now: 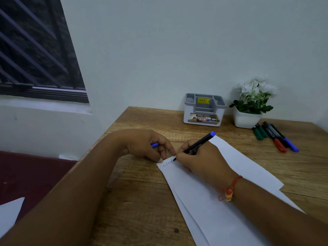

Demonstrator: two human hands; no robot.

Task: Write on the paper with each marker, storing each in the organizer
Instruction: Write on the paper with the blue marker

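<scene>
The white paper [252, 167] lies as overlapping sheets on the brown wood-grain table [142, 192] in front of you, running from the near edge towards the middle. Your right hand [200, 162] rests on the top sheet, its fingers wrapped round the black marker with a blue end [200, 142]. The marker is tilted away to the right and its tip touches the sheet's far left corner, at the end of a short line of small handwriting [168, 163]. Your left hand [149, 144] sits just beside that corner with its fingers curled round a small blue marker cap [154, 145], and one fingertip presses on the paper's edge. A red thread bracelet [230, 189] circles your right wrist. The grey-and-white plastic desk organizer [204, 110] stands against the wall at the far side of the table, well apart from your hands, a yellow price sticker on its inner divider. Just to its right is a white pot of white flowers [245, 118]. Beside the pot, loose on the table, lie the dark green markers [258, 134], a black marker with a red cap [276, 139] and a black marker with a blue cap [287, 141].
</scene>
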